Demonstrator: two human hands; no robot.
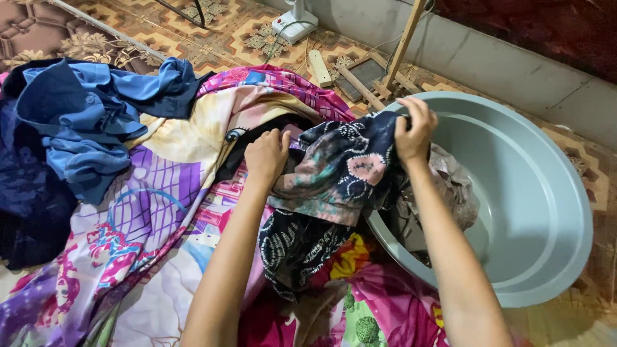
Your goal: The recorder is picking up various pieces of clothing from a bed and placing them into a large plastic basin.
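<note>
Lying far left: heap of blue clothes (90, 122) on cartoon-print sheet (148, 225) w/ purple and pink patches. Gripping near centre: left hand (267, 154) closed on edge of dark patterned cloth (340, 173), fingers curled in. Hanging between both hands, that cloth, lower end drooping onto sheet, partly over basin rim. Pinching at right: right hand (414, 128) shut on cloth's top edge. Sitting far right on tiled floor: grey plastic basin (540, 212), some crumpled fabric inside.
</note>
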